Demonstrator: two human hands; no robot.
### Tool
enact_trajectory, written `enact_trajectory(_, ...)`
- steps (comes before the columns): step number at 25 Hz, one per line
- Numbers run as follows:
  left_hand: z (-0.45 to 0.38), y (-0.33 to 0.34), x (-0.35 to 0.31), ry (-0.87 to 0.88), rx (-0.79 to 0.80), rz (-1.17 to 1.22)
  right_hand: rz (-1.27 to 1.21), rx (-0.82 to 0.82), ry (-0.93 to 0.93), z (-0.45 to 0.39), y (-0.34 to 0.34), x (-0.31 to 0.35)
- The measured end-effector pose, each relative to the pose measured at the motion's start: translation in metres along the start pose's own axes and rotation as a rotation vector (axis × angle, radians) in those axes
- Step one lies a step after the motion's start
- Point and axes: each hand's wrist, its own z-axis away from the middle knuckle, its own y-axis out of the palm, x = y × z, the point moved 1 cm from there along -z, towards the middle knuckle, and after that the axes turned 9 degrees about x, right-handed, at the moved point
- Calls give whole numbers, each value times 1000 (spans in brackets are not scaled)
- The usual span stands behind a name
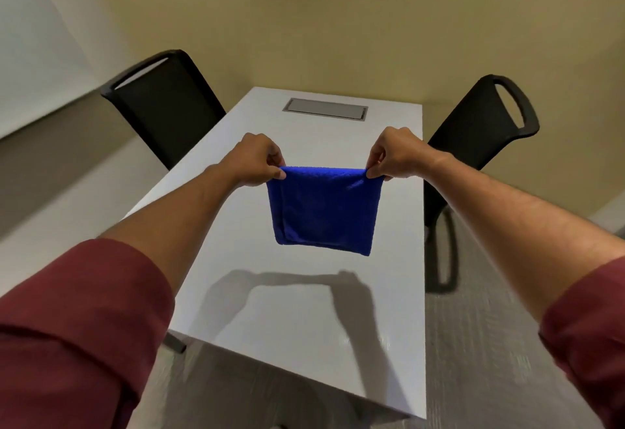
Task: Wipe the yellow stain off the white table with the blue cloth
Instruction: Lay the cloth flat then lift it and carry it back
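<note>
A folded blue cloth (pixel 323 210) hangs in the air above the middle of the white table (pixel 304 320). My left hand (pixel 255 164) pinches its upper left corner. My right hand (pixel 395 154) pinches its upper right corner. The cloth is stretched flat between them and hangs clear of the tabletop, casting a shadow on the near part of the table. No yellow stain shows on the visible tabletop; the cloth hides part of the surface behind it.
A black chair (pixel 162 107) stands at the table's left side and another black chair (pixel 483 130) at its right. A grey cable hatch (pixel 324 109) is set into the far end of the table. Yellow walls close in behind.
</note>
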Motion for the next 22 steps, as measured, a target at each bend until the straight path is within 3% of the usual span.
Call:
enact_trajectory(7,34,-51,63,-81,17,28,43,107,-1,-29,-4,90)
enact_trajectory(22,65,-156,258,-123,45,-17,60,72,50,-125,52,296)
